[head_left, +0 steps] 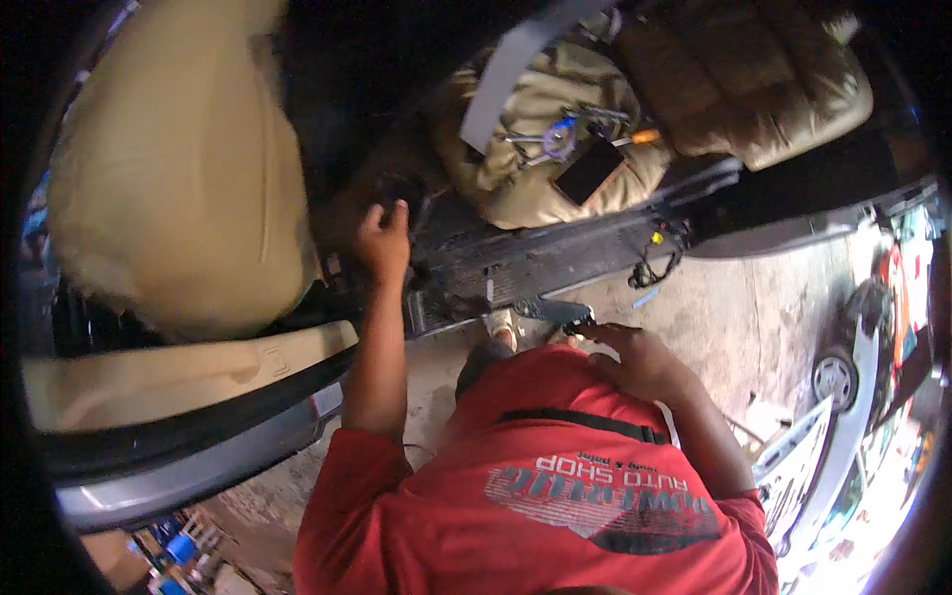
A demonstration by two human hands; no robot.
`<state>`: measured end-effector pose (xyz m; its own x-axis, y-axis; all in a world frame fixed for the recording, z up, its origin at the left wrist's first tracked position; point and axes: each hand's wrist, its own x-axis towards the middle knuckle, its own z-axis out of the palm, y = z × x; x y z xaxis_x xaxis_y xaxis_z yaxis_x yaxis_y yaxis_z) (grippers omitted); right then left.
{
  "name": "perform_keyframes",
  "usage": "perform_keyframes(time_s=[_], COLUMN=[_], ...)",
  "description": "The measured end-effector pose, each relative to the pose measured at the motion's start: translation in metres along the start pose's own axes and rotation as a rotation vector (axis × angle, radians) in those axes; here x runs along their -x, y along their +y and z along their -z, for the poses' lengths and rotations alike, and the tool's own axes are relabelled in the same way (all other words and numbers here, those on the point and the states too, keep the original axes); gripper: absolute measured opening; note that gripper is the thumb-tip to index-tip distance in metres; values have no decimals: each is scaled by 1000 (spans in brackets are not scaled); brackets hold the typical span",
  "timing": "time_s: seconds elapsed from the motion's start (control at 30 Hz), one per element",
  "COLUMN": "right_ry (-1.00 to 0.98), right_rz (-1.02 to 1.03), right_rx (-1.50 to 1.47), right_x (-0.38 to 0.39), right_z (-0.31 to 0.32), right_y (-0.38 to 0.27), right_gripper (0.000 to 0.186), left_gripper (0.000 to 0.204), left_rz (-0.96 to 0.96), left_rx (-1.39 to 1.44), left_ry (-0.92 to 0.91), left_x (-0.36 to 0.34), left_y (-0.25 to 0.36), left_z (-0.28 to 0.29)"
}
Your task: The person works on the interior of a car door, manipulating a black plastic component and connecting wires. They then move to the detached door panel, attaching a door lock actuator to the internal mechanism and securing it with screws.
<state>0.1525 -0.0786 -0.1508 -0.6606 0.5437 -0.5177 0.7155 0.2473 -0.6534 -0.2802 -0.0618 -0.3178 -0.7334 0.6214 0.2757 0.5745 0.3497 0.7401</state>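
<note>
Leans in a red shirt (526,446) over the black door sill (540,270) of an open car. Stretches the left hand (385,238) into the dark footwell, with fingers partly bent and tips close to a dark part (400,186) just ahead; cannot tell a grip from a touch in the dimness. Rests the right hand (635,352) low by the lap with fingers pointing forward; cannot tell of any grip on the small black item (578,325) at its tips. Shows 1 tan seat (188,169) left of the left hand, 1 tan door panel (198,375) behind and left of it, and, ahead to its right, 1 tan cushion (516,203) bearing a black phone (589,171) and an orange-handled tool (645,136). Includes 1 yellow plug (656,238) on loose wiring beyond the right hand.
</note>
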Motion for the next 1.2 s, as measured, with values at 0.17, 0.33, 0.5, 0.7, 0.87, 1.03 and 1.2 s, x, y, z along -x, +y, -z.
perform_keyframes(time_s=[0.17, 0.33, 0.5, 0.7, 0.87, 1.03, 1.2], right_ry=[65, 102, 181, 278, 354, 568, 978], right_rz=[-215, -319, -378, -382, -321, -277, -282], right_rx=[-15, -78, -185, -402, -402, -587, -751], right_x=[28, 67, 117, 178, 256, 326, 390], right_z=[-15, -33, -61, -82, -78, -67, -53], right_y=[32, 79, 135, 202, 260, 290, 286], right_gripper=[51, 48, 48, 44, 42, 38, 37], left_gripper=[54, 37, 20, 23, 25, 27, 18], left_rz=[77, 627, 761, 885, 885, 938, 1025], left_rx=[-250, 44, 174, 238, 446, 678, 744], left_ry=[-296, -524, -831, -1317, -1616, -1900, -2250], left_x=[-15, 27, 101, 211, 311, 398, 479], left_y=[-71, -141, -96, 9, 180, 332, 447], left_z=[-63, -89, -67, -42, -78, -123, -162])
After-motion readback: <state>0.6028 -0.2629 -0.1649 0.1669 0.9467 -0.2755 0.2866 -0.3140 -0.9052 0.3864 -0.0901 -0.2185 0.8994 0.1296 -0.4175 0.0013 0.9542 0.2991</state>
